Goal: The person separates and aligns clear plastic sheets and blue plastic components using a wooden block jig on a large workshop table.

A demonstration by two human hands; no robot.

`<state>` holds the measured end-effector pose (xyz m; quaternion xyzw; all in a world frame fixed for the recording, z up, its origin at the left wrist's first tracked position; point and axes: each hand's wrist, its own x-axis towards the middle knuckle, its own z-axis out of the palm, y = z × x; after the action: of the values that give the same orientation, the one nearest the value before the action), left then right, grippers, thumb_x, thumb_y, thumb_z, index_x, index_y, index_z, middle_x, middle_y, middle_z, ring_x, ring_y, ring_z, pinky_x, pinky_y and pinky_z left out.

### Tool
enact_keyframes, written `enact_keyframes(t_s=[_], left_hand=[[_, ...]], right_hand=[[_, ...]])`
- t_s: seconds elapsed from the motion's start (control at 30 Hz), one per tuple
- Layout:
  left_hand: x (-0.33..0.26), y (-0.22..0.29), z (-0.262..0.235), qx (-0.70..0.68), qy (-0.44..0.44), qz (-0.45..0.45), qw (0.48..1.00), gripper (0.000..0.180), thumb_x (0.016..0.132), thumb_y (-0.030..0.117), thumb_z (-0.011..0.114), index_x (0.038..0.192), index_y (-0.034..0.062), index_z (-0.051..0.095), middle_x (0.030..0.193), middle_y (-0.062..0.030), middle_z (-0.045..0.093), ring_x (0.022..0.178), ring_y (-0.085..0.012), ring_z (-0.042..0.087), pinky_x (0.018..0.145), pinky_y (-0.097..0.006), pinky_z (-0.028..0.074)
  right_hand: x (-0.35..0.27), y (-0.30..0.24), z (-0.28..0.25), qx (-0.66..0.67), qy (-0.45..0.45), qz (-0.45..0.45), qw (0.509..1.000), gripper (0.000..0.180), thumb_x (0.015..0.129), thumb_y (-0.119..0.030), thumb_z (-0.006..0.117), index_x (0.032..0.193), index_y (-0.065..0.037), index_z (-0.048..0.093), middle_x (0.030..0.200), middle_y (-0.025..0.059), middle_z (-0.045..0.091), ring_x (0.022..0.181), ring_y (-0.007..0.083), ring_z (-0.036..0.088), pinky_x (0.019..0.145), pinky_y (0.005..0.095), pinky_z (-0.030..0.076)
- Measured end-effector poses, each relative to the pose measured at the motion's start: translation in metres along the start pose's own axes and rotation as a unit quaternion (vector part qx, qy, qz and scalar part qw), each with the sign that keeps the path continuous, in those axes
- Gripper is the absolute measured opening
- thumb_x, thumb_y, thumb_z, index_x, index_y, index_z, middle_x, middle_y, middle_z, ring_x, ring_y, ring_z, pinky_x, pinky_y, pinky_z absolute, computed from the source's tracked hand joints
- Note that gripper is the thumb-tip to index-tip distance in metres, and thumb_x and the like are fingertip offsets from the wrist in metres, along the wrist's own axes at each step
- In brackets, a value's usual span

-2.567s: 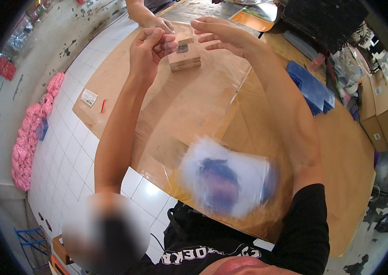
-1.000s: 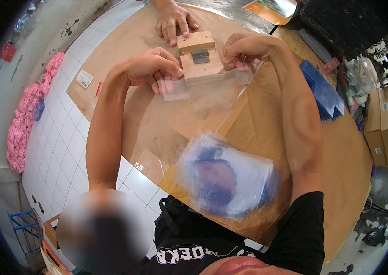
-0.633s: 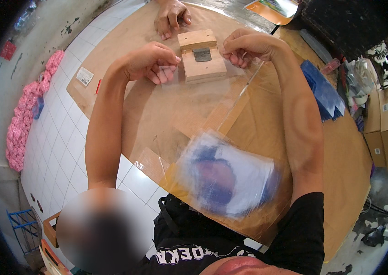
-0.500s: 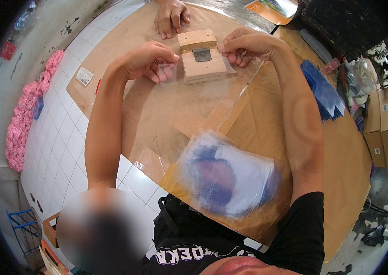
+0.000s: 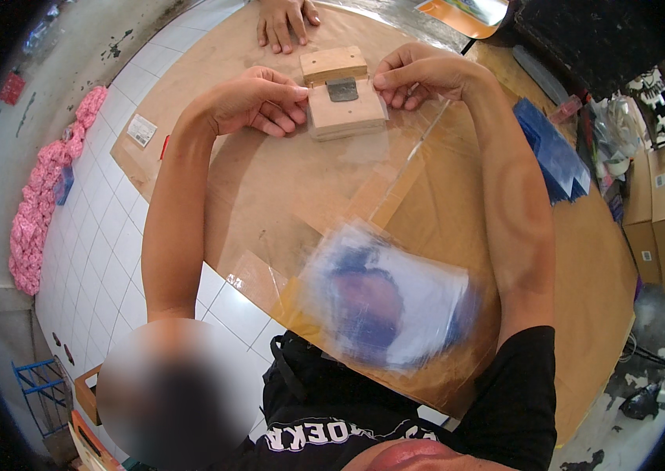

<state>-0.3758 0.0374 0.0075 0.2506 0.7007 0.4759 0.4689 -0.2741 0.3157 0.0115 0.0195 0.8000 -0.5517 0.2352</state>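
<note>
While both hands are kept at the far side of the board, a small pale wooden block jig [image 5: 342,93] with a dark metal plate set in its top is flanked from each side: the left hand [image 5: 250,100] is curled with fingertips pressed to the block's left edge, and the right hand [image 5: 419,76] is pinched at its right edge, apparently on the rim of a clear plastic sleeve [image 5: 395,149] that is hard to make out. Whether the left fingers also grip film cannot be told. The block seems steadied this way so that the thin film can be lined up against it. It is set on a brown cardboard-covered tabletop [image 5: 269,196] laid over white floor tiles [image 5: 89,259]. Another person's hand [image 5: 285,20] is rested flat beyond the block. Blue sheets [image 5: 556,157] are stacked to the right, pink knotted bundles [image 5: 49,196] to the left.
</note>
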Motion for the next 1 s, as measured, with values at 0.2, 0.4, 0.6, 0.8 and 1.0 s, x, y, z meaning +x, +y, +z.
enact_keyframes(t_s=[0.2,0.4,0.6,0.8,1.0], left_hand=[[-0.001,-0.001,-0.002,0.007,-0.003,0.002,1.000,0.024,0.087,0.028,0.068,0.088,0.0040,0.064,0.077,-0.0041,0.066,0.065,-0.0100,0.064,0.058,-0.022,0.054],[-0.001,0.001,0.000,0.004,-0.002,-0.001,1.000,0.022,0.088,0.026,0.068,0.088,0.0043,0.064,0.077,-0.0038,0.066,0.064,-0.0096,0.064,0.058,-0.022,0.054],[-0.002,0.001,0.001,0.004,0.002,0.006,1.000,0.023,0.088,0.026,0.068,0.088,0.0030,0.065,0.076,-0.0046,0.066,0.063,-0.0097,0.064,0.057,-0.022,0.055],[-0.002,0.001,0.001,0.001,0.000,0.002,1.000,0.023,0.088,0.026,0.068,0.088,0.0028,0.065,0.076,-0.0047,0.066,0.063,-0.0098,0.065,0.057,-0.022,0.055],[-0.001,-0.001,0.000,0.006,0.004,0.004,1.000,0.023,0.088,0.026,0.068,0.089,0.0028,0.065,0.077,-0.0045,0.066,0.063,-0.0100,0.065,0.057,-0.021,0.055]], right_hand=[[0.000,-0.002,0.006,0.000,0.020,-0.019,1.000,0.019,0.088,-0.026,0.068,0.088,-0.007,0.066,0.077,-0.0011,0.066,0.066,0.0042,0.061,0.057,0.0169,0.051],[0.000,0.002,0.005,0.052,0.006,-0.028,0.998,0.017,0.087,-0.024,0.069,0.087,-0.007,0.066,0.077,-0.0007,0.066,0.064,0.0039,0.063,0.056,0.0153,0.053],[0.001,0.006,0.002,0.072,-0.009,-0.040,0.997,0.017,0.086,-0.022,0.070,0.088,-0.005,0.066,0.078,0.0012,0.067,0.064,0.0053,0.065,0.057,0.0160,0.054],[0.002,0.008,-0.001,0.091,-0.019,-0.042,0.995,0.019,0.085,-0.019,0.071,0.091,-0.002,0.066,0.080,0.0041,0.068,0.066,0.0085,0.066,0.058,0.0183,0.056],[0.001,0.007,0.001,0.085,-0.019,-0.044,0.995,0.018,0.086,-0.020,0.069,0.090,-0.003,0.066,0.081,0.0031,0.068,0.067,0.0069,0.066,0.058,0.0172,0.056]])
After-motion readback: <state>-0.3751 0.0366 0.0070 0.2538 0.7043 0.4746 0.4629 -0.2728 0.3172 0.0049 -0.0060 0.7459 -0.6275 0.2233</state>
